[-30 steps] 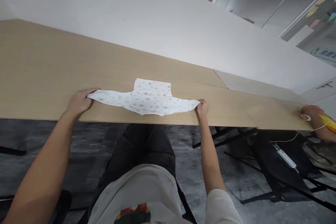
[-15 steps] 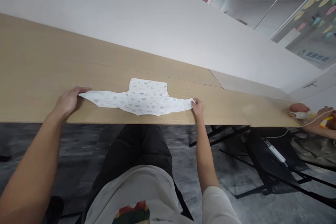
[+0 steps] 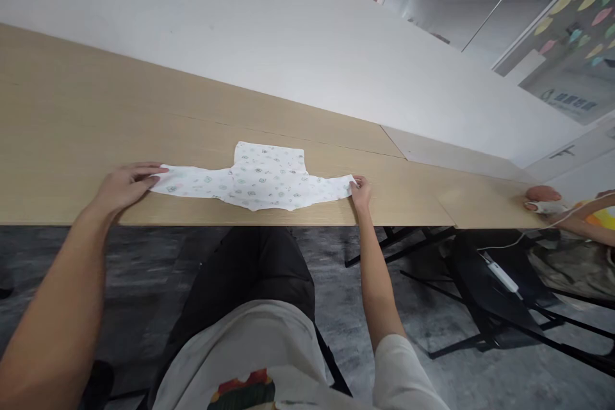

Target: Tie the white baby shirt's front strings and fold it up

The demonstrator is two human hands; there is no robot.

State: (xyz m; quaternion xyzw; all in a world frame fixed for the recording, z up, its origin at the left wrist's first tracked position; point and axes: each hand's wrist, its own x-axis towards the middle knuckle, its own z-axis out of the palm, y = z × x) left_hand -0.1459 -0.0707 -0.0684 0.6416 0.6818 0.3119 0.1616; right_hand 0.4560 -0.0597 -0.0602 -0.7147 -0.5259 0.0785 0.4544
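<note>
A white baby shirt [image 3: 269, 179] with a small scattered print lies spread on the tabletop, its two sleeves stretched out sideways and its body section pointing away from me. My left hand [image 3: 125, 187] grips the cuff end of the left sleeve, fingers above and thumb on the near side. At the other end, my right hand [image 3: 361, 193] pinches the tip of the right sleeve between thumb and fingers. The sleeves look fairly flat, with slight waves along the near edge.
The long wooden table [image 3: 86, 122] runs along a white wall [image 3: 202, 32]. To the right, another person's arm [image 3: 583, 224] rests near a reddish-brown round thing [image 3: 542, 194]. A black folding chair [image 3: 490, 269] there carries a white power strip [image 3: 502, 277] with a cable.
The left sleeve's end has gone from a pulled-out point to a wider, flatter cuff, and my left hand has turned flatter over it. My right hand keeps its pinch.
</note>
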